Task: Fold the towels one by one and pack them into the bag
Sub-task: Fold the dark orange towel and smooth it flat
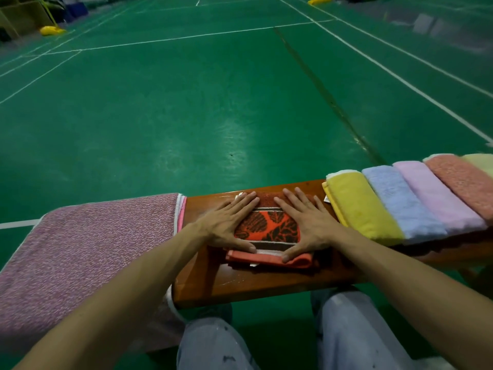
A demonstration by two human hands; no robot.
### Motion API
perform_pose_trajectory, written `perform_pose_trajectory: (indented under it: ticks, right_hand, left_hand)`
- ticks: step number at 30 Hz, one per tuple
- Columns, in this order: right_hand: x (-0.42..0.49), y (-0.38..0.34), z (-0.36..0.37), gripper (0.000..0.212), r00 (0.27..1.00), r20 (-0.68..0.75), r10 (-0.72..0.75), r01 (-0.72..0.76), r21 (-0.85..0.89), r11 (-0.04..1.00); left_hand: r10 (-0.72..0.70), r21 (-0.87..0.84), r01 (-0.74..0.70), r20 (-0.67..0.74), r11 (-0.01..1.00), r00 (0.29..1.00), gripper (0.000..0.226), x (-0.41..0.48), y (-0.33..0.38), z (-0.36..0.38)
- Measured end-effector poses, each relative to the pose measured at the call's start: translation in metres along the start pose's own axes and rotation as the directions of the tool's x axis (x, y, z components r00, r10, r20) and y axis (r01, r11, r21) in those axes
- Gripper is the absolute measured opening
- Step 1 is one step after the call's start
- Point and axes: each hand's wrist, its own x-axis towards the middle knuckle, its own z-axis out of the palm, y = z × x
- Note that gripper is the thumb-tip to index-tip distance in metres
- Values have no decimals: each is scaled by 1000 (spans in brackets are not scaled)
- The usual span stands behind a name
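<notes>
While both hands lie flat with straight fingers, the left hand (230, 225) and the right hand (304, 224) press on a folded orange leaf-patterned towel (268, 227) in the middle of the wooden worktop (240, 285), gripping nothing. To its right, touching side by side, lie yellow (362, 206), blue (400, 202), lilac (437, 194) and salmon (464, 181) towels. A mauve speckled towel (88, 252) lies spread on the left.
</notes>
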Motion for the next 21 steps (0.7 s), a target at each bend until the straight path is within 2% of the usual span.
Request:
perform_pose_trajectory:
  ticks: [3, 11, 15, 18, 20, 21]
  right_hand:
    - [4, 7, -5, 154, 999, 36, -1, 1, 15, 1000]
    - [-10, 11, -3, 149, 989, 104, -104, 110, -59, 992]
    - [-8, 12, -8, 143, 986, 138, -93, 103, -66, 993]
    - [-8, 6, -18, 151, 982, 182, -49, 67, -95, 993]
    - [-12, 0, -31, 150, 989, 148, -13, 15, -13, 1000]
    - [-15, -2, -40, 141, 997, 72, 7, -13, 85, 996]
  left_hand:
    - [-52, 46, 51, 22, 998, 998, 124, 2, -2, 2]
    - [-131, 27, 131, 20, 991, 991, 130, -15, 28, 15]
    - [-168, 54, 165, 59, 985, 984, 130, -15, 34, 8]
    - [-193, 60, 188, 84, 980, 978, 128, -14, 36, 1]
    - [-185, 43, 182, 88, 982, 979, 124, -14, 37, -10]
    - [-178, -3, 178, 64, 984, 982, 119, -14, 37, -18]
